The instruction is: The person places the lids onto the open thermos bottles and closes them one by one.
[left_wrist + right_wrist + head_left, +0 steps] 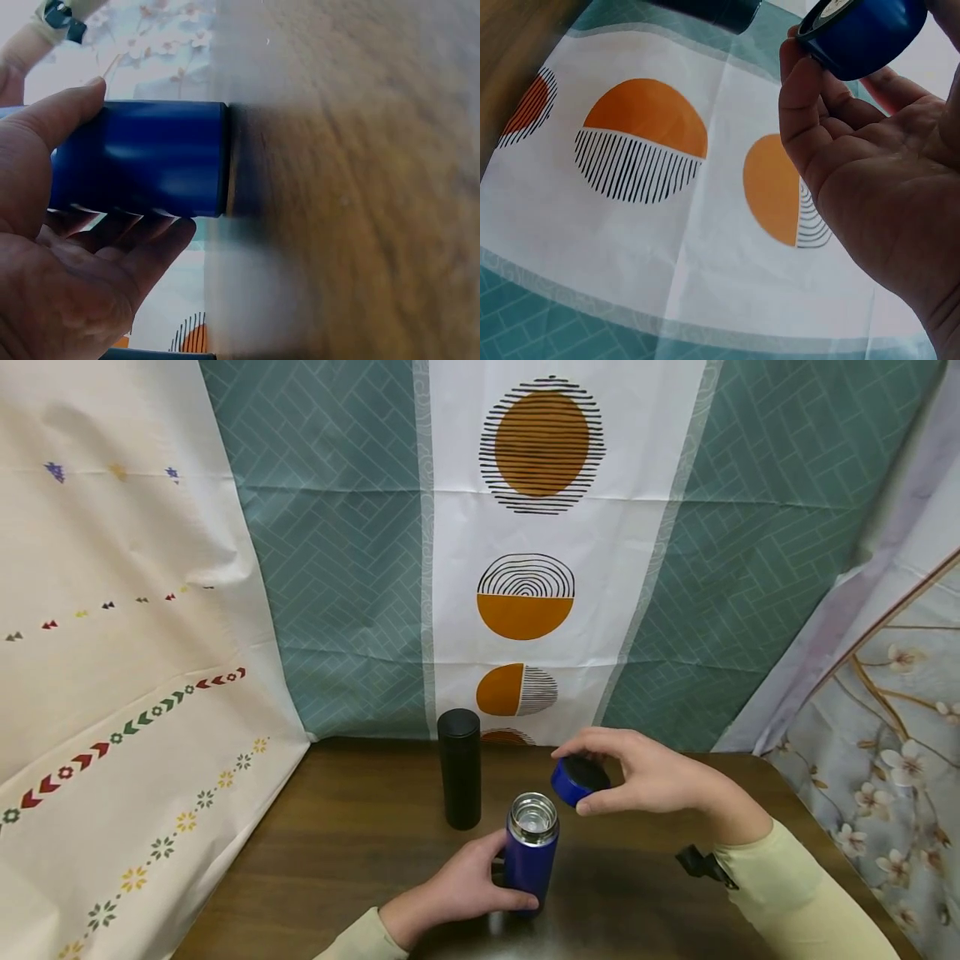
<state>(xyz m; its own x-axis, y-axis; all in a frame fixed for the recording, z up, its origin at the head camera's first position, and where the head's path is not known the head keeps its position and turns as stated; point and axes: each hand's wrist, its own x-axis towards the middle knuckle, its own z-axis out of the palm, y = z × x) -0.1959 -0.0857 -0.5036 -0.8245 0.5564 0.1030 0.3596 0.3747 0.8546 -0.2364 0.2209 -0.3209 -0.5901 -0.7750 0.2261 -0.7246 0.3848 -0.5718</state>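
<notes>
A blue thermos bottle [529,860] stands upright on the wooden table, its steel mouth uncovered. My left hand [468,881] grips it around the body, thumb on the near side and fingers behind. In the left wrist view the blue bottle [150,157] meets the tabletop with its base. Up and to the right of the mouth, my right hand [637,772] pinches a blue lid [573,787] with a black top between thumb and fingers. The lid is apart from the bottle. The right wrist view shows the lid [870,37] tilted, part of its underside visible.
Behind the blue bottle, to the left, a black bottle [461,768] stands upright with its top on. The brown table [337,827] ends at a patterned curtain [525,527]. Further cloths hang at both sides. A black strap [705,865] hangs at the right sleeve.
</notes>
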